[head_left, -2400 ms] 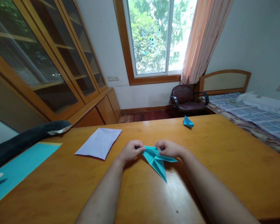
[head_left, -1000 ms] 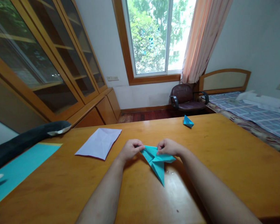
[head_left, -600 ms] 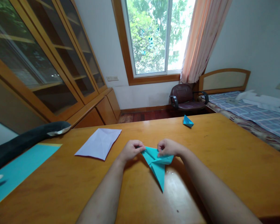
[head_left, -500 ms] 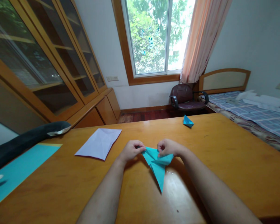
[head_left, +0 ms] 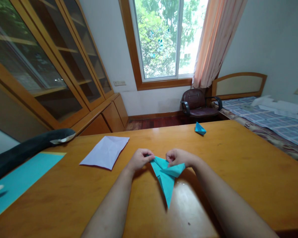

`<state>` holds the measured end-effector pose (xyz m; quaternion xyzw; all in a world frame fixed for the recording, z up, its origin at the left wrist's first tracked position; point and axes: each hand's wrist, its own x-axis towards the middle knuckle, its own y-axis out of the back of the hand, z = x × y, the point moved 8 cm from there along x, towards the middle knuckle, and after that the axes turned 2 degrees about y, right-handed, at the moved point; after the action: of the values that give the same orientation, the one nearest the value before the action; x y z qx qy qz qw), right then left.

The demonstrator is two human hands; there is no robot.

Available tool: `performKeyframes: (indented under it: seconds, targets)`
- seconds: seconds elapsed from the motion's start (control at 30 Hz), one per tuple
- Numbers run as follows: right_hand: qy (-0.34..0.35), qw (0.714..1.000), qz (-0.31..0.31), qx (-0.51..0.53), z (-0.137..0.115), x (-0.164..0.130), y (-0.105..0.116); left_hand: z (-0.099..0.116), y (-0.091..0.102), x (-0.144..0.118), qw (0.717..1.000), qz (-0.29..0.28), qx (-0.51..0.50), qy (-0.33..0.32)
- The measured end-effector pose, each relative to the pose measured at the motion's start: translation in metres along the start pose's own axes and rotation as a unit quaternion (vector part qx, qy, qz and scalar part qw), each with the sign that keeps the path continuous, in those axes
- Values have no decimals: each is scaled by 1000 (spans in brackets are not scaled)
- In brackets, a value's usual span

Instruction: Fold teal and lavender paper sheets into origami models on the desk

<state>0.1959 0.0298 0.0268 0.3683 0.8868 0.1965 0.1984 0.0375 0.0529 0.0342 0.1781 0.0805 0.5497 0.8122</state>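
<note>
A folded piece of turquoise paper is between my two hands, just above the front half of the wooden table. Its long point hangs toward me, and a folded flap sticks out on the right. My left hand pinches the upper left corner between thumb and fingers. Curled over the upper right part, my right hand grips the paper near the flap; its fingertips are partly hidden. A creased pale lilac sheet lies flat to the left of my hands.
A small blue folded paper boat sits by the table's far edge. At the left lie a turquoise sheet and a dark, long stuffed object with white parts. Beyond the table stand a brown armchair, a bed and a glass-fronted cabinet.
The paper's lower point has swung slightly left and toward me. My right hand has shifted a little to the left; my left hand is nearly where it was.
</note>
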Motion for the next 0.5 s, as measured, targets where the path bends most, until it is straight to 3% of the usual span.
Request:
performKeyframes:
  seconds: [0.23,0.5]
  targets:
    - [-20,999,16,-46,0,0,2,2,-1,-1,1000,10,-20,14]
    - [-38,999,-24,-8,7,-1,-6,3,-2,-1,1000,14,-20,12]
